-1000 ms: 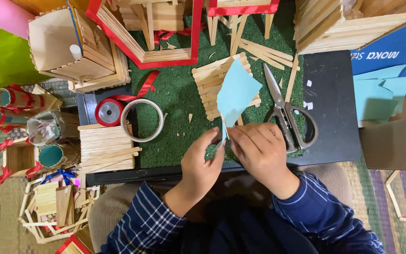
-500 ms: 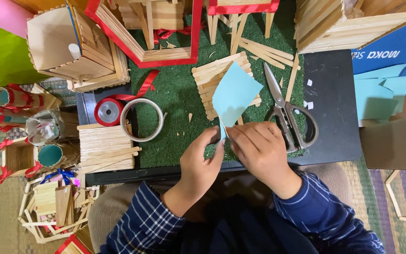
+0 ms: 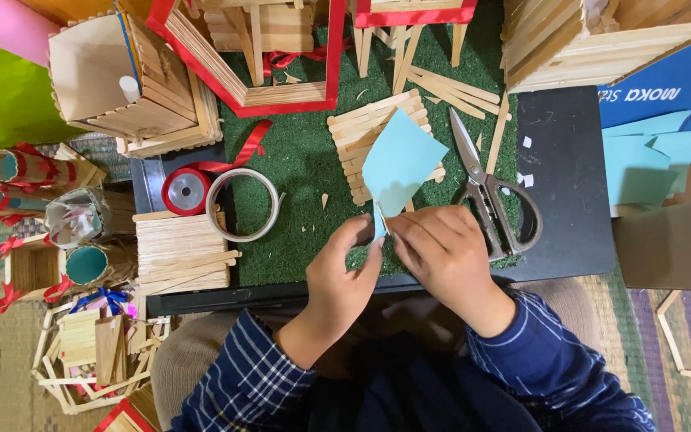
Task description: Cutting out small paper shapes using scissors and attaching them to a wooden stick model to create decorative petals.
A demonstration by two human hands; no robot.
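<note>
Looking down from the head camera, both hands meet just below the middle of the frame over a patch of green artificial turf (image 3: 301, 172). The left hand (image 3: 344, 276) and the right hand (image 3: 441, 254) are each pinched shut on the lower edge of a light blue, roughly diamond-shaped piece of thin paper (image 3: 400, 164), fingertips nearly touching each other at its bottom corner. The paper stands up from the fingers toward the upper middle of the frame, in front of a flat raft of pale wooden craft sticks (image 3: 369, 120) that lies on the turf.

Just to the right of the paper, a pair of metal scissors with dark handles (image 3: 489, 192) rests partly on the turf and partly on a black board (image 3: 565, 172). Left of the hands lie a ring of clear tape (image 3: 243, 205) and a spool of red ribbon (image 3: 185, 192), touching side by side. Along the top edge of the frame are open craft-stick boxes, one trimmed in red (image 3: 281, 88).

The paper looks very light and limp; it would likely bend, crease or tear easily, so a gentle pinch near an edge, with the two grips close together as here, seems the sensible hold. Offcuts of the same blue paper (image 3: 645, 156) lie at the right.
</note>
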